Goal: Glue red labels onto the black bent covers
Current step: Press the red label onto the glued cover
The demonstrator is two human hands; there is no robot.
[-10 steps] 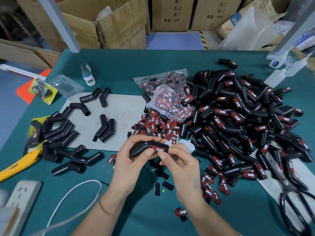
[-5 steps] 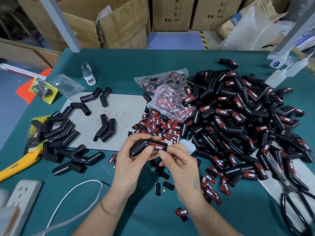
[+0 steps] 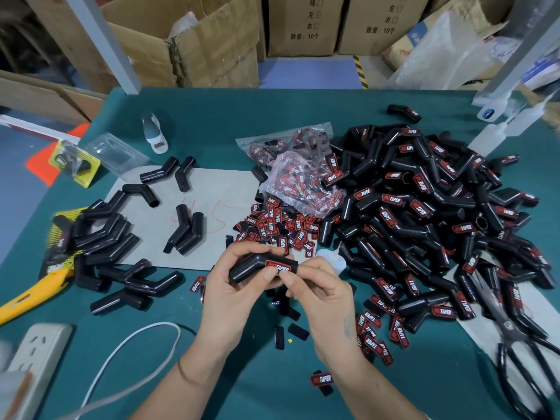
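I hold one black bent cover (image 3: 260, 267) above the near middle of the bench (image 3: 212, 116), my left hand (image 3: 233, 286) curled round its bare end with the thumb pressed just below the red label (image 3: 278, 266) on its other end. My right hand (image 3: 321, 295) pinches that labelled end, fingertips against the label's lower edge.

Right behind my hands lies a heap of loose labels (image 3: 272, 228), and behind that two clear bags of labels (image 3: 300, 177). A small white glue bottle (image 3: 331, 259) peeks out just past my right knuckles. To my right a big pile of labelled covers (image 3: 424, 213) takes up most of that side, with black scissors (image 3: 527, 359) lying at its near edge. More loose labels (image 3: 375, 331) are scattered beside my right wrist, and a single one (image 3: 321, 379) lies nearer to me.

To my left, unlabelled covers (image 3: 106, 237) lie on and around a grey sheet (image 3: 218, 192). A yellow knife (image 3: 30, 295) lies at the left edge, with a white power strip (image 3: 33, 359) and its white cable (image 3: 133, 344) near my left forearm. Cardboard boxes (image 3: 212, 40) stand beyond the bench.
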